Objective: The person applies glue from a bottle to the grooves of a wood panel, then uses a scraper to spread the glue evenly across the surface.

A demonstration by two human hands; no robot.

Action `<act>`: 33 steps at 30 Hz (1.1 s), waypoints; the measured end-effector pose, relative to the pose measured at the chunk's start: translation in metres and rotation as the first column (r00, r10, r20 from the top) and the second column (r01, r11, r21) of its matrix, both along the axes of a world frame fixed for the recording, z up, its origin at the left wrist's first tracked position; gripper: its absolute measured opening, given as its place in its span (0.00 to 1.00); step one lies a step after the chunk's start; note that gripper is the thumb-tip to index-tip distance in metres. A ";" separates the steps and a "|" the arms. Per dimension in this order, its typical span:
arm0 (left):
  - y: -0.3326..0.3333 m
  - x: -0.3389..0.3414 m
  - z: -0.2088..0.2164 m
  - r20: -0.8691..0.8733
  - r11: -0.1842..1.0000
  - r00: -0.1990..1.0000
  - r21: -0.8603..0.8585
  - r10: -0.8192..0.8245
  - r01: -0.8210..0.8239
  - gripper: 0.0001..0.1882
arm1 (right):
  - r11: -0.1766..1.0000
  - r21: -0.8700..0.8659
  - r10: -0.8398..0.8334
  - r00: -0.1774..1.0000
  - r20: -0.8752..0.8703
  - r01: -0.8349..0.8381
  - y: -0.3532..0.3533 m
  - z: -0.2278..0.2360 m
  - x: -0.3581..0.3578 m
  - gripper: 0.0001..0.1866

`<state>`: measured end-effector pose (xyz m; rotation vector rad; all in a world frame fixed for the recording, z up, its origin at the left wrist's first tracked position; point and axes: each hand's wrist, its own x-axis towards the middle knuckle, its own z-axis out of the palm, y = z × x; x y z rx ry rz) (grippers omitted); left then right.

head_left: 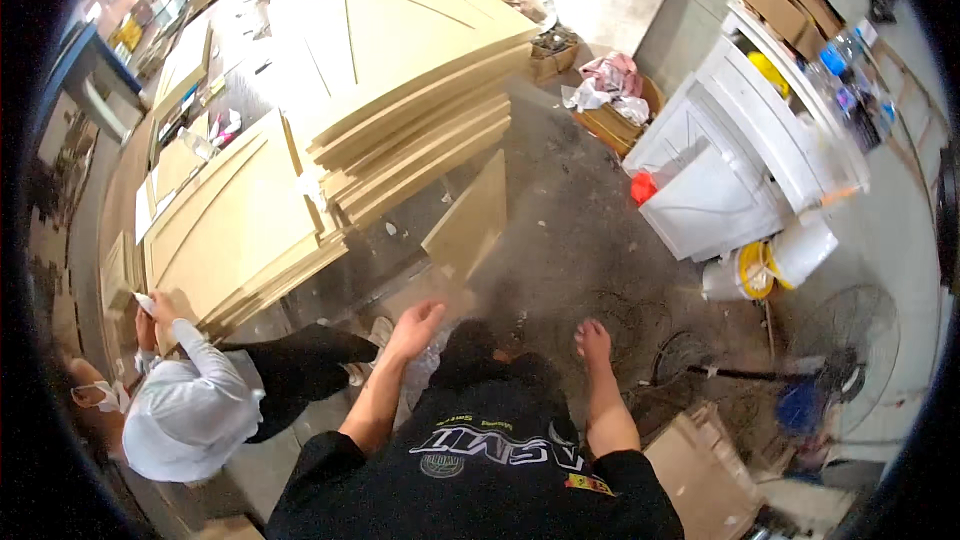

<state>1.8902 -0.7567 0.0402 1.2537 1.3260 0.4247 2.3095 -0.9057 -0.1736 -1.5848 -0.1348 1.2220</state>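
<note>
Ahead of me stacks of tan panels fill the left side, and one small tan board leans on edge against them, its long axis running up and away from me. My left hand hangs open and loose just below that board, holding nothing; my right hand is empty too, fingers curled down over the dusty floor. A crouching person in white is partly cut off at left. White cabinets stand to the right.

Stacked tan panel doors fill the left, a white cabinet lies right, a floor fan sits beyond, and a crouching co-worker sands.
</note>
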 end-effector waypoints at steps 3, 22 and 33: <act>0.035 0.025 -0.002 0.048 0.990 0.989 -0.024 0.137 -0.136 0.24 | 0.955 0.070 0.276 0.949 0.152 -0.289 0.147 0.070 0.015 0.20; 0.187 0.196 -0.118 0.068 0.736 0.747 -0.253 0.661 -0.628 0.19 | 0.740 -0.061 0.665 0.714 0.219 -0.670 0.552 0.164 0.168 0.21; 0.201 0.318 -0.148 0.038 0.208 0.213 -0.438 0.976 -0.875 0.40 | 0.104 0.457 0.801 0.347 0.488 -0.883 0.761 0.302 0.012 0.23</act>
